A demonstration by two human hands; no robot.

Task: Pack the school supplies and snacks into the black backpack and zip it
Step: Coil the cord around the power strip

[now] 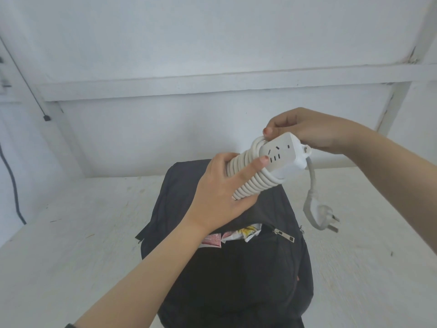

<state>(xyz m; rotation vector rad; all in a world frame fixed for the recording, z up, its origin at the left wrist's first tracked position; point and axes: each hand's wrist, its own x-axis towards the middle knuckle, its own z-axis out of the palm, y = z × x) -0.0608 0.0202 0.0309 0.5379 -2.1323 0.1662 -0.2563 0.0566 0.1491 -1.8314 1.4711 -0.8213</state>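
Note:
A black backpack (238, 268) lies on the white table in front of me. Its front pocket is partly unzipped, and snack wrappers (236, 235) stick out beside the metal zipper pull (285, 235). Above the bag I hold a white power strip (276, 159) with its cord coiled round it. My left hand (220, 195) grips the coiled end, thumb across the coils. My right hand (305, 131) holds the far end of the strip. The loose cord end with the plug (326, 218) hangs down on the right.
The white table (71, 233) spreads out on both sides of the bag. A white wall with a ledge (212, 84) stands behind it. On the far left a dark cable (11, 181) runs down the wall.

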